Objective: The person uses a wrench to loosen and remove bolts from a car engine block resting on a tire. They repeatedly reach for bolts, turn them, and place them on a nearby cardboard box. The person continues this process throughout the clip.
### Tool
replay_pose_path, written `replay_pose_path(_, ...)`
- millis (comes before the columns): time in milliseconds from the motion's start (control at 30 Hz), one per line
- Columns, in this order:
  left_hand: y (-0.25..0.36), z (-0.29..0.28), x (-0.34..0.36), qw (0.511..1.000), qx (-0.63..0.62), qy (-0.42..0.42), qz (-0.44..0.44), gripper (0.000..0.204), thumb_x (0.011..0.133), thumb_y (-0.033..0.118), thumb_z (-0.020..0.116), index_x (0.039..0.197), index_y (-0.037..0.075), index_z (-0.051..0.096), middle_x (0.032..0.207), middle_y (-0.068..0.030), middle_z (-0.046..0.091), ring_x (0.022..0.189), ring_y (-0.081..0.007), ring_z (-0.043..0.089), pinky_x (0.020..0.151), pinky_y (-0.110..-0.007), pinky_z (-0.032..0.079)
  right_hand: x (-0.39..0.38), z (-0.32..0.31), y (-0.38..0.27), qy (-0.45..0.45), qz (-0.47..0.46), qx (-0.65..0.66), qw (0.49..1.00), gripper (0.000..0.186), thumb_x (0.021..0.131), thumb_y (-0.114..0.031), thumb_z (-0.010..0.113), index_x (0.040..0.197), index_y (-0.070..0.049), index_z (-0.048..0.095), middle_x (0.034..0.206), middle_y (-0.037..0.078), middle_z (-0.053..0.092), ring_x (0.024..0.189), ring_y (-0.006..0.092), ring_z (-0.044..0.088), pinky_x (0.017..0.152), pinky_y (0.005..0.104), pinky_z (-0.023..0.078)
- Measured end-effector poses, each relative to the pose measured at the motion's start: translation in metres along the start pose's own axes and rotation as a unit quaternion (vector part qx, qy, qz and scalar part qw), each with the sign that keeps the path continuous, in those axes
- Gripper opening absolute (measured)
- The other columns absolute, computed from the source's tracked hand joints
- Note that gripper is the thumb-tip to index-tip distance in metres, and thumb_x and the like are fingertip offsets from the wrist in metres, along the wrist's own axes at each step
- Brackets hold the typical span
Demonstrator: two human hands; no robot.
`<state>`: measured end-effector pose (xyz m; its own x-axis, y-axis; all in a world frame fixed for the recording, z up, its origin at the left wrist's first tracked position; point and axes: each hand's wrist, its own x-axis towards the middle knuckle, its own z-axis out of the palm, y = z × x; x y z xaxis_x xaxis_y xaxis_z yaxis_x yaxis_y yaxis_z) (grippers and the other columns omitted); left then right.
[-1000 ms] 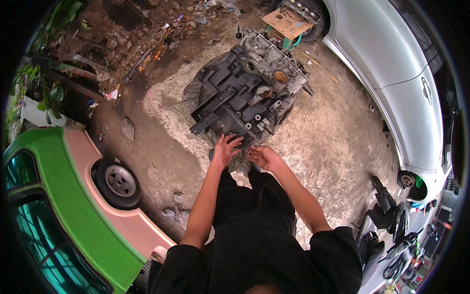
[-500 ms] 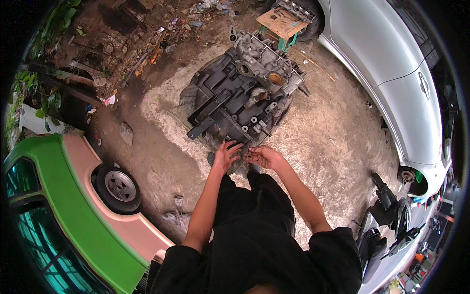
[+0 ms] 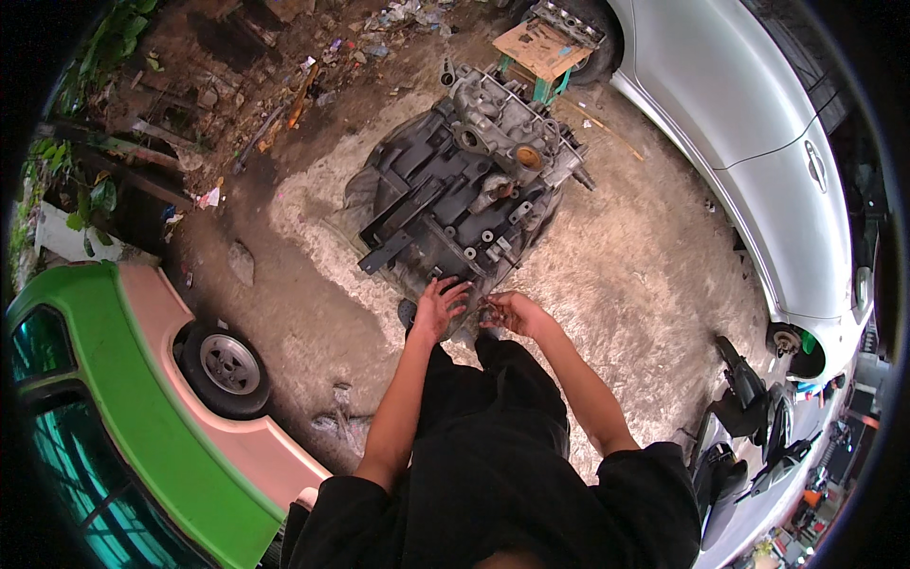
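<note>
A greasy engine [image 3: 431,204], with dark castings and a lighter grey metal housing at its far end, rests on a dark cloth [image 3: 360,194] on the ground in front of me. My left hand [image 3: 440,309] hovers by its near edge, fingers spread and holding nothing that I can see. Just to the right, my right hand [image 3: 510,313] is closed, its dirty fingertips pinched together. Whatever may be between them is too small to make out. The two hands are apart, both above my feet.
A silver car [image 3: 739,123] flanks the right side, with a black motorcycle [image 3: 758,417] nearer me. On the left stands a green and pink car [image 3: 142,351]. Beyond the engine, a small green-legged table [image 3: 538,52] bears a metal part. A stone [image 3: 241,263] and rubbish lie leftward.
The whole view has shifted slightly. Both hands stay near the engine's near edge; my right hand's fingers have curled a little more, and my left fingers remain spread.
</note>
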<state>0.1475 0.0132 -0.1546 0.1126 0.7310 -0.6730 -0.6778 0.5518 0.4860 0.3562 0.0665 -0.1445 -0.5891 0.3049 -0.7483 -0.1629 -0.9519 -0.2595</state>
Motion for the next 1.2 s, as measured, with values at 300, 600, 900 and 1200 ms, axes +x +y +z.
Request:
replay_pose_path(300,-0.008,0.002,0.006,1.0,-0.01,0.017,0.024,0.054,0.101,0.044,0.024,0.135,0.005,0.04,0.133,-0.0122,0.053,0.113,-0.0255,0.051,0.097,-0.042,0.036,0.029,-0.022,0.016,0.07,-0.031,-0.13,0.989,0.02,0.095,-0.019,0.046,0.1,-0.009,0.062,0.078,0.002,0.058,0.074,0.015,0.053,0.071,0.0354,0.049)
replay_pose_path(600,-0.011,0.014,0.018,0.998,0.055,-0.002,0.026,0.055,0.101,0.042,0.026,0.141,0.004,0.032,0.136,-0.0114,0.05,0.116,-0.0253,0.05,0.095,-0.043,0.039,0.047,-0.049,0.023,0.151,-0.084,-0.204,0.964,0.03,0.093,-0.025,0.039,0.088,-0.008,0.062,0.071,0.0,0.056,0.063,0.0139,0.05,0.059,0.0292,0.042)
replay_pose_path(900,-0.003,0.012,0.02,0.997,0.065,-0.004,-0.032,0.052,0.1,0.044,0.032,0.135,0.006,0.039,0.129,-0.0125,0.055,0.105,-0.0244,0.053,0.092,-0.042,0.04,0.047,-0.041,0.026,0.203,-0.166,-0.245,0.933,0.026,0.088,-0.021,0.043,0.08,-0.006,0.063,0.071,0.004,0.055,0.065,0.0154,0.047,0.061,0.0311,0.036)
replay_pose_path(1200,0.011,0.008,0.016,0.991,-0.054,-0.036,-0.115,0.051,0.099,0.044,0.032,0.134,0.006,0.037,0.124,-0.0154,0.057,0.093,-0.0267,0.056,0.09,-0.042,0.041,0.061,-0.044,0.036,0.225,-0.216,-0.212,0.926,0.028,0.089,-0.023,0.044,0.074,-0.005,0.059,0.064,0.004,0.054,0.058,0.0145,0.045,0.055,0.0314,0.034)
